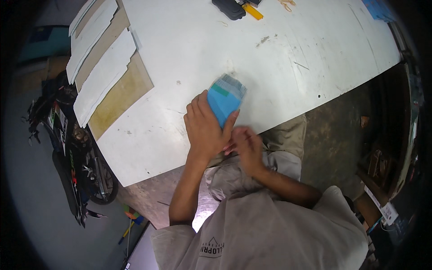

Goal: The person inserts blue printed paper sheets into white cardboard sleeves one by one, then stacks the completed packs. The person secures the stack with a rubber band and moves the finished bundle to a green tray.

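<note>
A thick stack of blue paper slips (224, 100) stands out over the near part of the white table. A green patch crosses its upper part, and its far end shows many thin, slightly fanned edges. My left hand (202, 120) is closed around it, with fingers along the left side and thumb on the right. Close to the stack's lower end, by the table edge, is my right hand (246, 146). It is smeared by motion with its fingers partly bent, and I cannot see whether it holds anything.
The white table (162, 49) spreads ahead of me. Overlapping white sheets on brown boards (121, 92) lie at its left edge. A dark grey object (229, 9), a yellow cutter (253, 12) and rubber bands (286, 4) sit at the far side. A bicycle (101, 180) stands left.
</note>
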Tool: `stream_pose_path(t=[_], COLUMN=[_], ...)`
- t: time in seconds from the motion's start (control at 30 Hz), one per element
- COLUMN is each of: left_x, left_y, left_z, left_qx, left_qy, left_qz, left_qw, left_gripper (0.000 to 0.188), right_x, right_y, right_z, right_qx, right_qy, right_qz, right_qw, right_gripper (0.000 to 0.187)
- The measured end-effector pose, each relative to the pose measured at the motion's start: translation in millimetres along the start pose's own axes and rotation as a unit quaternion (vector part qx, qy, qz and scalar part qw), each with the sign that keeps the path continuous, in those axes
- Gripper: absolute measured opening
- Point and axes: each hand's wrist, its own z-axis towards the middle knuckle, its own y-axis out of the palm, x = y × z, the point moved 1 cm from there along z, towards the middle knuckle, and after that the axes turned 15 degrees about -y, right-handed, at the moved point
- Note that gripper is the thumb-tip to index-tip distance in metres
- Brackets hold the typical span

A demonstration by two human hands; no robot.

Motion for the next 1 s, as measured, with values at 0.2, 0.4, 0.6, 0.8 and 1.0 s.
stream_pose_path(t=[0.2, 0.4, 0.6, 0.8, 1.0], left_x=[4, -4, -5, -3, -2], left_y=[-9, -4, -1, -3, -5], left_z=[8, 28, 29, 28, 27], left_qx=[-0.040, 0.011, 0.004, -0.021, -0.018], left_qy=[0.006, 0.102, 0.107, 0.081, 0.078], left_qz=[-0.015, 0.051, 0.053, 0.064, 0.068], left_qw=[0.999, 0.993, 0.993, 0.994, 0.994], left_gripper=[0.091, 0.091, 0.088, 0.084, 0.084], right_x=[-13, -11, -4, 0, -3], right_y=[9, -10, -12, -1, -11], right_z=[36, 35, 21, 2, -3], right_qx=[0.016, -0.007, -0.068, -0.052, -0.065], right_qy=[-0.077, 0.003, 0.110, 0.148, 0.160], right_qz=[-0.257, -0.003, 0.143, 0.120, 0.113], right_qw=[0.963, 1.000, 0.981, 0.980, 0.978], right_gripper=[0.023, 0.014, 0.023, 0.030, 0.018])
